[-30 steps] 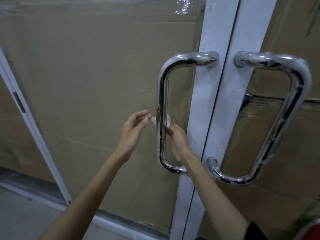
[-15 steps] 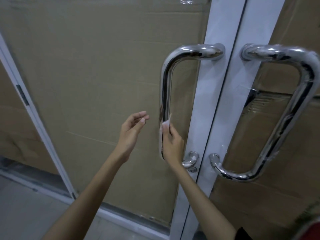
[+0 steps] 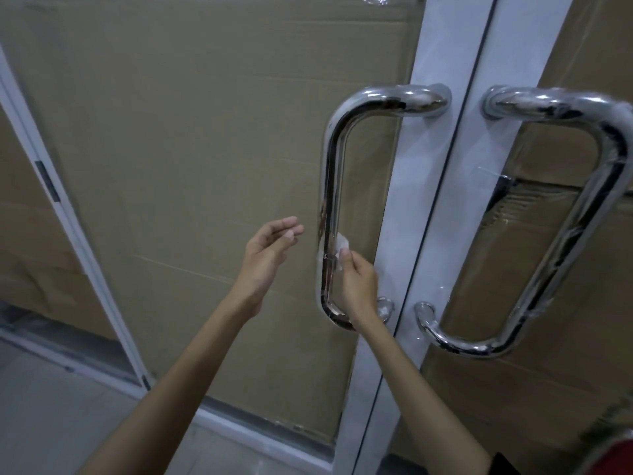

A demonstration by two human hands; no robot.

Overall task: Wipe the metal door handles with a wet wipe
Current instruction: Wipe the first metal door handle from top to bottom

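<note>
Two glazed doors with white frames (image 3: 435,186) are meeting at a central seam, each carrying a polished D-shaped metal pull; brown cardboard (image 3: 191,138) is showing behind the glass of both leaves. The left handle (image 3: 329,186) is standing upright just left of the seam, its upper arm entering the frame near the top and its lower bend curving back toward a round mount partly hidden by the wrist. The right handle (image 3: 582,214) is hanging on the other leaf, slanting in this wide-angle view, with thin clear film clinging to parts of its bar. The right hand (image 3: 359,282) is reaching up from below, inside the loop of the left handle, and its fingertips are pinching a small white wet wipe (image 3: 342,250) and pressing it against the lower part of that handle's vertical bar; the wipe is lying on the bar's right side, touching the metal. The left hand (image 3: 265,260) is hovering just left of the same bar, apart from it, palm turned toward the handle, fingers loosely curled and spread, grasping nothing. Both forearms are bare, and a dark sleeve edge (image 3: 501,464) is showing at the lower right. A grey floor (image 3: 51,416) is lying below the left door's bottom rail.
</note>
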